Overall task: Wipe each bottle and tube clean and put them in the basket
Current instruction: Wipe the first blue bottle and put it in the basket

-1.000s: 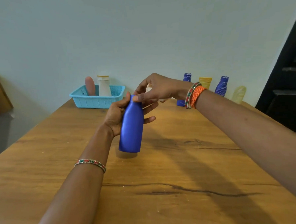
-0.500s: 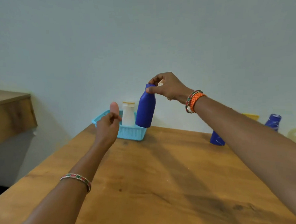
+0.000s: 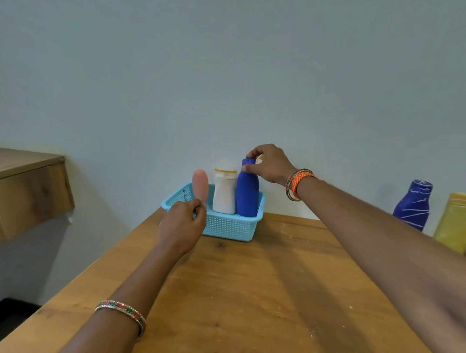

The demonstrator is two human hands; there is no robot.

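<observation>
Blue bottle (image 3: 247, 194) upright in the turquoise basket (image 3: 230, 225), right end, beside the white bottle (image 3: 224, 190) and pink tube (image 3: 200, 186). Right hand (image 3: 269, 163) pinches its cap. Left hand (image 3: 182, 227), fingers curled, at the basket's front-left rim; grip unclear.

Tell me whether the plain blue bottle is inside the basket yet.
Inside, upright: the plain blue plastic bottle stands within the light blue mesh basket, beside the white bottle. The right hand grips its cap.

Yellow tube (image 3: 457, 222): being cut off at the right edge.
Basket (image 3: 230, 226): left hand (image 3: 182, 227) is hiding its near-left corner.
</observation>
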